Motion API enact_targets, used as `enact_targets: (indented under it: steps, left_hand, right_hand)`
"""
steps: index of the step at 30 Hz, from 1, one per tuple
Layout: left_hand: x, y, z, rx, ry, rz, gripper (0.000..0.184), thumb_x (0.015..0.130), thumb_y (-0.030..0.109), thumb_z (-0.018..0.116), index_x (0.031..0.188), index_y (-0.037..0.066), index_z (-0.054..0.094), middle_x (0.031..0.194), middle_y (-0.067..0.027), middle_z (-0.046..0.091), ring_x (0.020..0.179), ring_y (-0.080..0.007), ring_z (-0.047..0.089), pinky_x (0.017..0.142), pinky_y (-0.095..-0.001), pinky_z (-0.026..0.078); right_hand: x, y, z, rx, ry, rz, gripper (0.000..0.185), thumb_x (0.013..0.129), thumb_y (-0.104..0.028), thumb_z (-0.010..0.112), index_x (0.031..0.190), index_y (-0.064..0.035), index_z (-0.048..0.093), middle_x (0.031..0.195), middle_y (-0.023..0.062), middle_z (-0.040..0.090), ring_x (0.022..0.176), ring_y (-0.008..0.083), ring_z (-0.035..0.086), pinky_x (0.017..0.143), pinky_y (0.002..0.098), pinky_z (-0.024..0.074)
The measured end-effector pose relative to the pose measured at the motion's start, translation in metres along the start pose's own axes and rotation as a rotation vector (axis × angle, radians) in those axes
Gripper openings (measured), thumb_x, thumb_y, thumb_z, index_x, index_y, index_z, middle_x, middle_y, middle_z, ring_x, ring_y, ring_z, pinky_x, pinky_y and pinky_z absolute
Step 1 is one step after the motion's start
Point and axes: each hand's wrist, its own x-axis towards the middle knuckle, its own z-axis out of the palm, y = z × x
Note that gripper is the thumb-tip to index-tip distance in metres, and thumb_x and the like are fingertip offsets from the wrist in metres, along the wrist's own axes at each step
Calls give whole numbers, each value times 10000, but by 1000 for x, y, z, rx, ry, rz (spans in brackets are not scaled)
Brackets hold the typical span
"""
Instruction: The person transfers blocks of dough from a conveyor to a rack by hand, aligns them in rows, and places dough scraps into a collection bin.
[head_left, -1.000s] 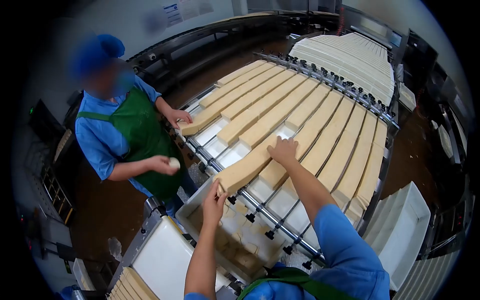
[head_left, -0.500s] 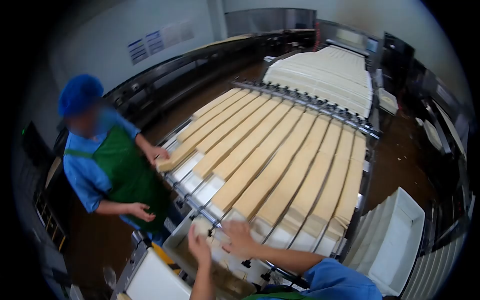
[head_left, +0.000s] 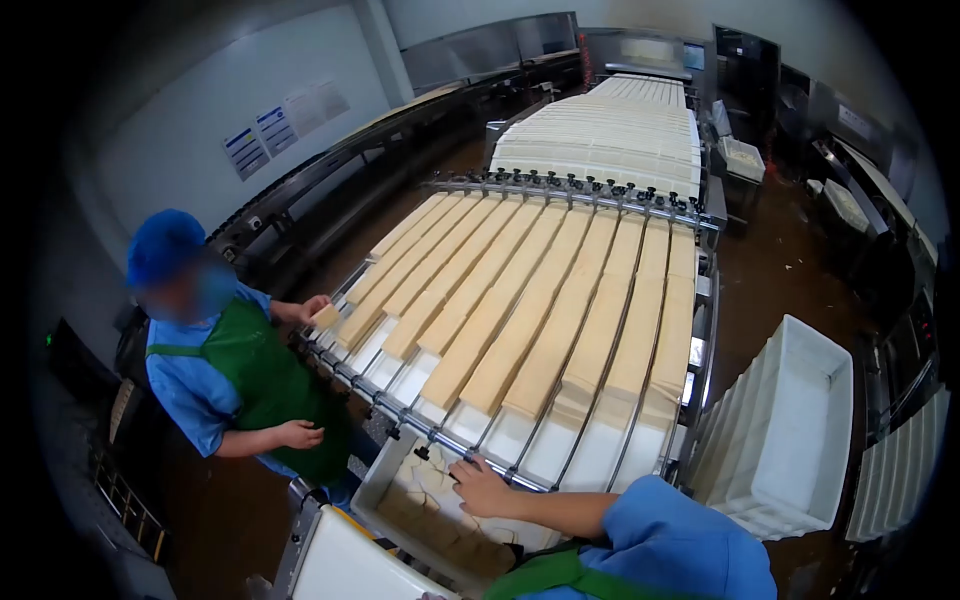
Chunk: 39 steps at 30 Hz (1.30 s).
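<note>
My right hand (head_left: 480, 490) is at the front rail (head_left: 400, 408) of a wide white conveyor, above a white bin (head_left: 375, 490). Its fingers are spread and nothing shows in them. Pale scraps (head_left: 425, 475) lie in the bin below. Long pale-yellow slabs (head_left: 540, 310) run side by side in lanes between thin metal rods, their near ends uneven and set back from my hand. My left hand is out of view.
A co-worker (head_left: 240, 340) in a green apron stands at the left, one hand holding a small pale block (head_left: 325, 316). Nested white crates (head_left: 800, 430) stand at the right. A white surface (head_left: 345, 560) is at the bottom left. A knobbed bar (head_left: 580, 186) crosses the conveyor.
My left hand has dropped out of view from above the bin. My right hand remains by the rail. The co-worker now holds a short block apart from the slabs. The camera view has shifted.
</note>
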Motion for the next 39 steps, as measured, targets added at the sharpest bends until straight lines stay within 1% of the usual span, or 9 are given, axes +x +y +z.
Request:
enact_targets:
  steps: [2,4,5,10,22,24,25,30,39]
  left_hand:
    - [-6,-19,11,-106,-64,115,474,746,271,659,1136,58,494,911,-150,557,860,-338,537,692,-466,452]
    - [-23,-68,70,-928,-191,-27,470,746,302,645,1110,40,503,900,-159,550,827,-344,526,681,-489,440]
    - [13,29,-34,-119,-224,-188,432,789,319,597,1119,48,528,958,-180,559,882,-358,532,739,-495,447]
    - [-24,-58,96,145,286,-143,401,805,340,586,1114,84,575,1078,-189,569,989,-368,534,832,-504,433]
    - [-26,-37,104,64,279,-361,388,782,360,603,1086,120,614,1144,-163,580,1108,-343,496,910,-502,387]
    - [-35,-40,101,286,171,-68,414,782,371,592,1085,89,606,1126,-163,581,1123,-337,477,918,-497,367]
    - [-2,55,-16,99,63,-116,406,809,337,597,1072,29,581,1076,-198,581,1055,-368,502,881,-497,392]
    - [-5,23,52,41,86,20,224,762,271,633,986,263,642,1053,75,598,1162,-181,475,875,-538,328]
    - [8,25,79,-121,176,2,108,756,202,617,853,156,603,900,-4,565,1089,-190,505,831,-448,356]
  right_hand:
    - [-1,-1,0,0,18,-2,376,748,-340,655,1000,-61,671,1351,142,392,1296,267,319,1074,496,187]
    - [1,2,5,0,27,5,354,747,-329,658,990,-73,677,1338,132,404,1296,258,320,1075,498,186]
    - [1,4,13,37,189,-29,309,691,-278,670,897,-48,696,1228,121,461,1220,253,375,1040,484,232]
    - [-3,2,5,21,228,-63,280,676,-282,679,860,-72,707,1204,112,473,1200,252,395,1032,475,243]
    - [2,8,11,-27,102,-50,185,722,-195,656,858,-73,687,1267,114,460,1247,265,371,1023,543,223]
    - [2,10,15,-16,92,-93,182,725,-196,641,852,-73,684,1262,115,465,1244,263,374,1013,555,224]
    - [3,13,19,-26,128,-81,186,711,-184,627,852,-80,688,1257,120,474,1245,268,372,1017,545,231]
    - [9,21,28,-17,163,-90,159,716,-199,613,806,-80,670,1253,142,488,1224,300,398,1000,618,218]
    - [20,39,32,119,99,-59,73,736,-128,596,754,-70,637,1301,156,457,1248,313,388,1057,597,147]
